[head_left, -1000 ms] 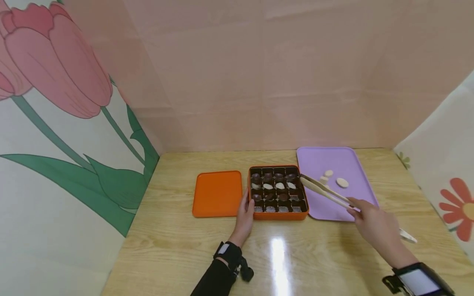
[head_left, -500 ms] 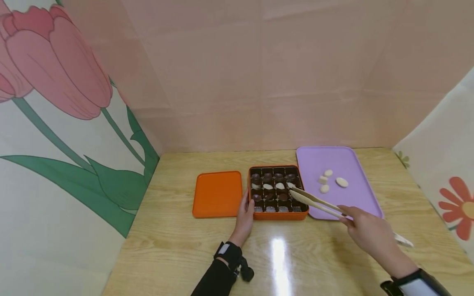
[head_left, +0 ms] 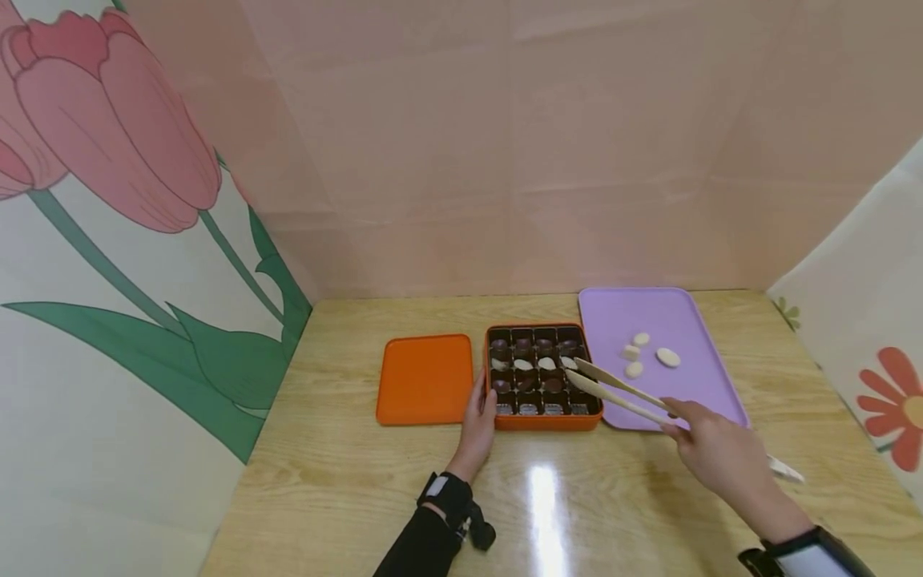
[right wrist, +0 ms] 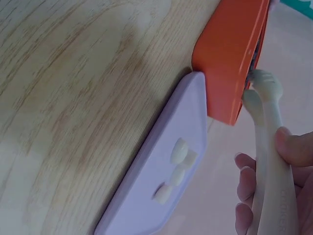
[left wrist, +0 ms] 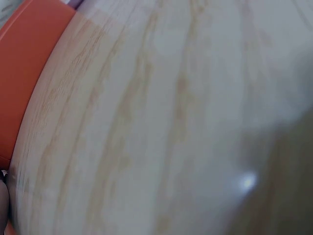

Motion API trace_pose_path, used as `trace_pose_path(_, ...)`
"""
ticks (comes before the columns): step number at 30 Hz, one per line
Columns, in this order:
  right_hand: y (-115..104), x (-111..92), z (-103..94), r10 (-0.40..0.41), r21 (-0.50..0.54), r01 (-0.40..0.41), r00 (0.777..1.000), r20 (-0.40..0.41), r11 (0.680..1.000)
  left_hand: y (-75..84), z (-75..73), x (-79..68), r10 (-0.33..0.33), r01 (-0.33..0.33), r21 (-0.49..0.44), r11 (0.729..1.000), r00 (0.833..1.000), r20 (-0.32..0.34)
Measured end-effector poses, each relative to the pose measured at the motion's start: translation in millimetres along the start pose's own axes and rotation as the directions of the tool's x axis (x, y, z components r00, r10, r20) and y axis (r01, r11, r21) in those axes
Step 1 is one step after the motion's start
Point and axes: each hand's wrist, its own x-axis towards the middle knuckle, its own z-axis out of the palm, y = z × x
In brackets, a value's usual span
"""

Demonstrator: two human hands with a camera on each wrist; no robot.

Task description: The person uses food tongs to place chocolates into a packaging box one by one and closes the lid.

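Note:
An orange box [head_left: 544,425] with a dark, divided insert stands on the table. Brown chocolates [head_left: 543,344] lie in its back row and in most of its third row. White pieces [head_left: 522,365] fill the second row; the front row's compartments hold nothing visible. My left hand [head_left: 474,425] holds the box at its left front corner, thumb at the rim and fingers along the side wall. My right hand [head_left: 721,449] grips pale tongs [head_left: 627,398]. Their tips stand apart over the box's right side, near the rightmost white piece [head_left: 568,363]. Whether they touch it, I cannot tell.
A purple tray [head_left: 692,401] adjoins the box on the right, with several loose white pieces [head_left: 667,357] on it. Left of the box lies a flat orange lid [head_left: 424,381]. Behind the wooden table [head_left: 346,481] hangs a pinkish cloth [head_left: 505,160].
My right hand has moved the tongs left from the tray side to over the box, and their tips have spread apart. My left hand and the box have stayed in place.

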Motion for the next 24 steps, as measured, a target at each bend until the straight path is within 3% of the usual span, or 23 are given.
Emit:
trace_pose_path(5, 14, -2, -3.6, 0.118, 0.0, -0.119, 0.99, 0.077, 0.993, -14.0, 2.3, 7.4, 0.011, -0.011, 0.003, 1.0, 1.0, -0.018)
trace_pose_path(10, 31, -5, -2.9, 0.203, -0.021, -0.202, 0.974, 0.099, 0.979, -20.2, 2.6, 10.2, 0.006, -0.006, 0.008, 1.0, 1.0, -0.024)
trace_pose_path(18, 62, -14, 12.8, 0.242, -0.028, -0.241, 0.968, 0.07, 0.97, -20.4, 2.6, 10.2, 0.015, -0.015, 0.009, 1.0, 1.0, -0.021)
trace_pose_path(24, 75, -16, 22.3, 0.244, -0.035, -0.242, 0.967, 0.07, 0.97, -3.5, 0.9, 1.6, 0.004, -0.004, -0.011, 1.0, 1.0, -0.003)
